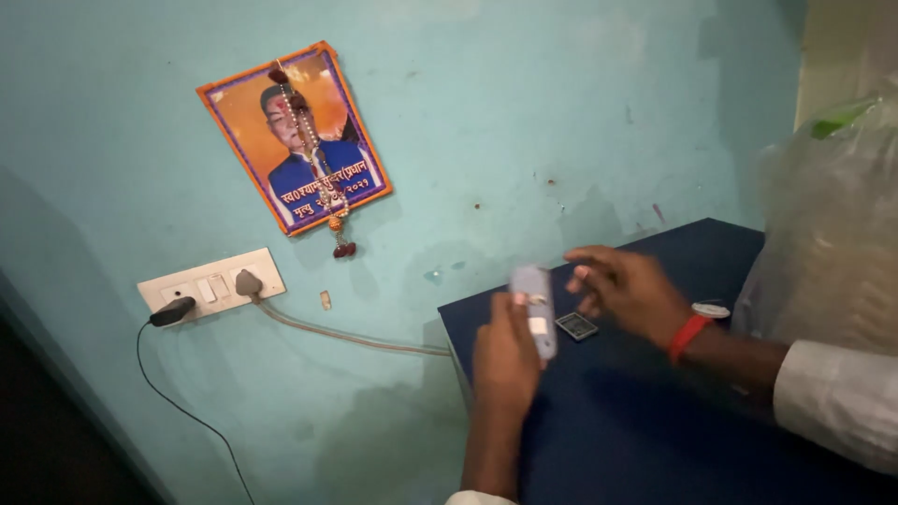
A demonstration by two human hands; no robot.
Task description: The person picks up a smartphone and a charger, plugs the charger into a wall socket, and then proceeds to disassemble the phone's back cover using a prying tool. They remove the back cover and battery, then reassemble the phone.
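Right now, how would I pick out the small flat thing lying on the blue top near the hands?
Find the dark blue tabletop against the turquoise wall. Between the left hand, which holds a grey bar-shaped device, and the right hand lies a small dark keypad-like rectangle. It alone lies flat on the top, with a grid of tiny squares.
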